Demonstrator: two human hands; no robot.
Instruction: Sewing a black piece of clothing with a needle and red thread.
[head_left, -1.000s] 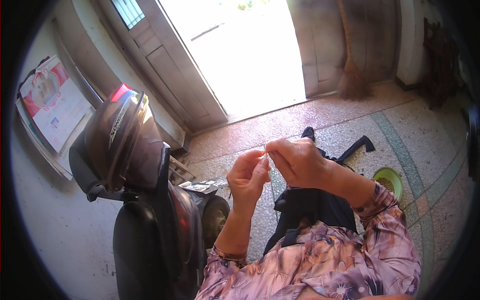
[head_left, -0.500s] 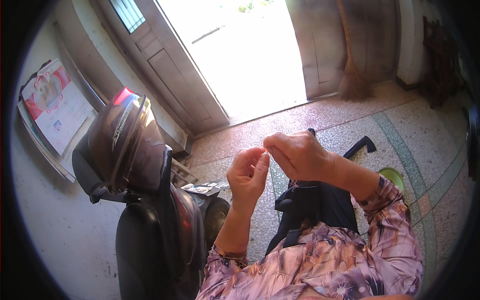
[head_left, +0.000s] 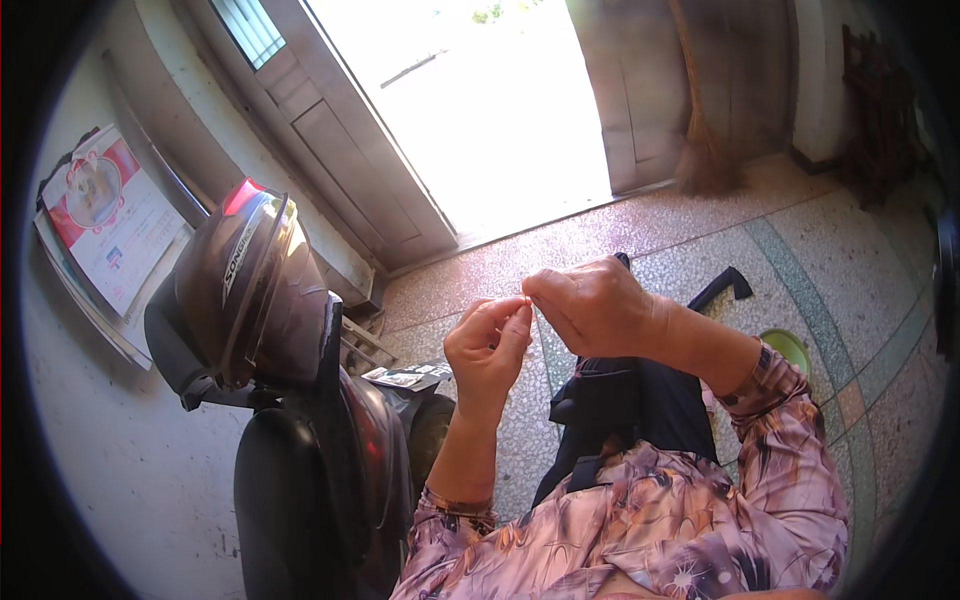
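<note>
My left hand [head_left: 487,345] is raised in front of me above my lap, thumb and forefinger pinched together. Close against it, my right hand [head_left: 598,305] also pinches, its fingertips meeting those of the left. Something tiny and pale seems to sit where the fingertips meet, too small to name. The other fingers of both hands curl inward. Below the hands are my dark trousers [head_left: 665,405], with a black pouch-like item [head_left: 595,400] lying on them.
At the left stands a scooter [head_left: 290,500] with a helmet [head_left: 240,285] on it. A calendar [head_left: 115,225] hangs on the wall. A broom [head_left: 703,150] leans by the open doorway. A green bowl [head_left: 787,347] rests on the speckled floor [head_left: 690,245] at the right.
Both hands have shifted very slightly to the left, and the fingertips stay pinched together. Nothing else has visibly moved.
</note>
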